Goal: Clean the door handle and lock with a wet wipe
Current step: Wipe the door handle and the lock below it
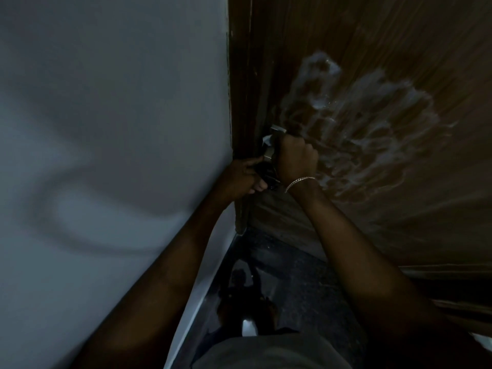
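Note:
The metal door handle [271, 145] sticks out from the left edge of a brown wooden door [372, 62]. My right hand [296, 158] grips the handle from the right, fingers curled round it, a chain bracelet on the wrist. A scrap of white wet wipe [265, 141] shows at the handle's left side. My left hand [243, 178] curls round the dark lock part [267, 174] just below the handle. Which hand holds the wipe I cannot tell in this dim light.
A pale grey wall [106, 129] fills the left side. Wet streaky smears [359, 123] cover the door right of the handle. A dark glossy floor [279, 275] lies below, with a white skirting strip [197, 304] along the wall.

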`<action>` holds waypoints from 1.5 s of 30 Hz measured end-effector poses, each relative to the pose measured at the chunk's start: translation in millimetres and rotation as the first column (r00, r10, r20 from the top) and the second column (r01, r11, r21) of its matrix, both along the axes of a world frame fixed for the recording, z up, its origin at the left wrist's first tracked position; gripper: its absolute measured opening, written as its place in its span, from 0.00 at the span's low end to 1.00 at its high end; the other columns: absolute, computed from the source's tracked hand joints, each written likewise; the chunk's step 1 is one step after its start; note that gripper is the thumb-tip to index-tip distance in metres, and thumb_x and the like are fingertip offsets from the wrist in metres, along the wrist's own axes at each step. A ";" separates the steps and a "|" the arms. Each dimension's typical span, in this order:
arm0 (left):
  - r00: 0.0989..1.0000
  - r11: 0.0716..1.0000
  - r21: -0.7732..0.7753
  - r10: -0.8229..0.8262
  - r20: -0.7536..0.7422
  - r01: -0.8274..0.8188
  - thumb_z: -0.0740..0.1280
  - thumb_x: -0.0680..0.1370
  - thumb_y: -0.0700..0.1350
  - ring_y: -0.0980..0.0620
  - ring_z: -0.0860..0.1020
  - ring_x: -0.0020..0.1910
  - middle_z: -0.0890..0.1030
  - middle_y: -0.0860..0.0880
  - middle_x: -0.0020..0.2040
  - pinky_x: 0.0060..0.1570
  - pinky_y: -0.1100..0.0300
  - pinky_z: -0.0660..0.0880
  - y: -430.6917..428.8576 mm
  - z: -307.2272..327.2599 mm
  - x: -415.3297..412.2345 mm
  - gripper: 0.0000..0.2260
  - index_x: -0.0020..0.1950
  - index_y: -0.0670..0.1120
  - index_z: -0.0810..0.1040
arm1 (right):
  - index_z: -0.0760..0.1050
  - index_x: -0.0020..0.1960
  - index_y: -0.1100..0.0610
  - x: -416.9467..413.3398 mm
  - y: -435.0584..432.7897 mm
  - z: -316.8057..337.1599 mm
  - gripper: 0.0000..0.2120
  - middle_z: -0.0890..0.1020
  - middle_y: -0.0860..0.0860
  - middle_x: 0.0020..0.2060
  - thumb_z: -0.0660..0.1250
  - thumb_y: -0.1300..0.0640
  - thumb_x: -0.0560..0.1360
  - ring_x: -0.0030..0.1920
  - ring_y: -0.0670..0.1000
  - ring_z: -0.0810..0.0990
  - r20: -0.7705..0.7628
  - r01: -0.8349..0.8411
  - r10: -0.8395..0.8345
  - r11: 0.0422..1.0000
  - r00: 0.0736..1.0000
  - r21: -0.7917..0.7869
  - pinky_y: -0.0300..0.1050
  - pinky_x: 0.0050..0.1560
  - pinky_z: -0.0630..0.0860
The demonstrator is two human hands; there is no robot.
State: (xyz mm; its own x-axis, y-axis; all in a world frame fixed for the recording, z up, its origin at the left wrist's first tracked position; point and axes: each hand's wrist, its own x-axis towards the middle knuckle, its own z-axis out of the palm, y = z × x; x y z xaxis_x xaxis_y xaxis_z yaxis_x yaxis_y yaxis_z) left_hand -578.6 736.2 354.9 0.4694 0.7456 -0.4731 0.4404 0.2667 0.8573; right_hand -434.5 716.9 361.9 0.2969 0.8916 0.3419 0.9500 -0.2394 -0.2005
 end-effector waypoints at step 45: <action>1.000 0.999 -0.033 0.003 0.024 -0.002 0.66 0.76 0.31 0.44 0.81 0.49 0.84 0.36 0.56 0.44 0.60 0.76 1.7 -2.7 -1.5 0.31 0.77 0.49 0.67 | 0.74 0.36 0.66 -39.9 -1.1 -78.8 0.11 0.81 0.46 0.27 0.65 0.76 0.75 0.29 0.39 0.79 -0.995 0.594 0.028 0.804 -0.098 -0.036 0.31 0.32 0.75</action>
